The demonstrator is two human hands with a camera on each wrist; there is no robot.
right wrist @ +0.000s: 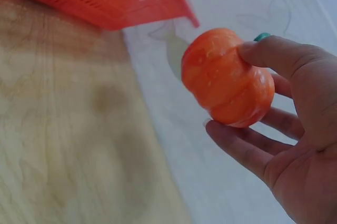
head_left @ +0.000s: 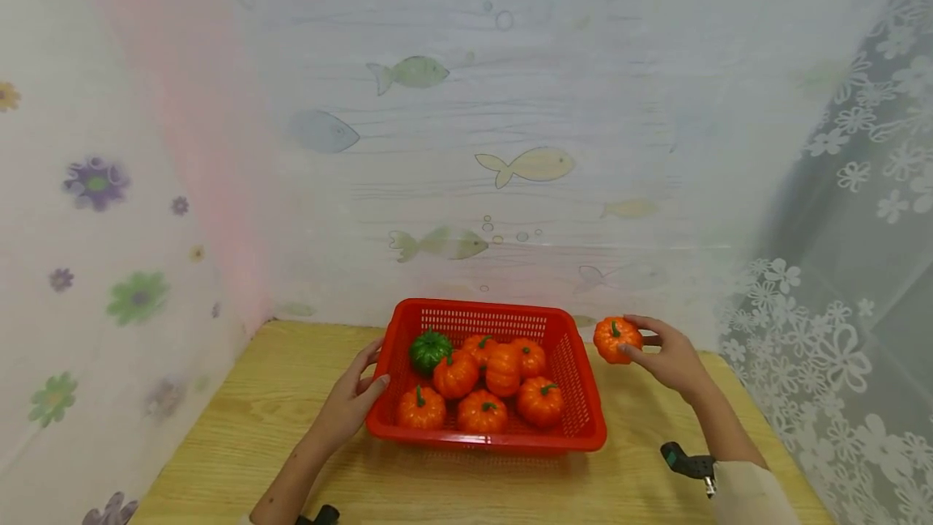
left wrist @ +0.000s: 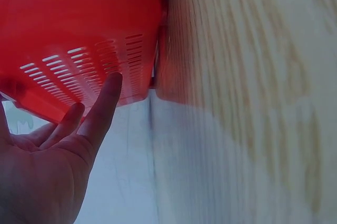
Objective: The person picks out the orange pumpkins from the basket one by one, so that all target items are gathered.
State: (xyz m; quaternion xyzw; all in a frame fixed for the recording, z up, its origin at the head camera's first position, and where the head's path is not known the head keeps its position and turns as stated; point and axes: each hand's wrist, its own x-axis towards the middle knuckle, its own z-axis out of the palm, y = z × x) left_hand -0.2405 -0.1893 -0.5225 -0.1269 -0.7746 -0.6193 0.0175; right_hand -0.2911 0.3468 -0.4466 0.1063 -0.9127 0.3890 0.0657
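Note:
A red plastic basket (head_left: pixel 487 437) with slotted walls holds several small orange toy pumpkins (head_left: pixel 456 373) and one green pumpkin (head_left: pixel 431 352). At its left side my left hand (head_left: pixel 351 395) holds the rim, thumb at the top edge. The left wrist view shows the fingers (left wrist: pixel 100 110) of that hand reaching along the slotted outer wall. Just beyond the basket's right rim, my right hand (head_left: pixel 668 355) grips another orange pumpkin (head_left: pixel 614 339) above the table. Thumb and fingers pinch that pumpkin (right wrist: pixel 226 79) from opposite sides, its green stem partly hidden behind the thumb.
The basket stands on a light wood-grain table (head_left: pixel 291 379). Behind it hangs a pale sheet printed with fish (head_left: pixel 539 164). A flower-patterned sheet (head_left: pixel 138 298) is on the left, and a sheer white floral curtain (head_left: pixel 838 363) hangs along the right.

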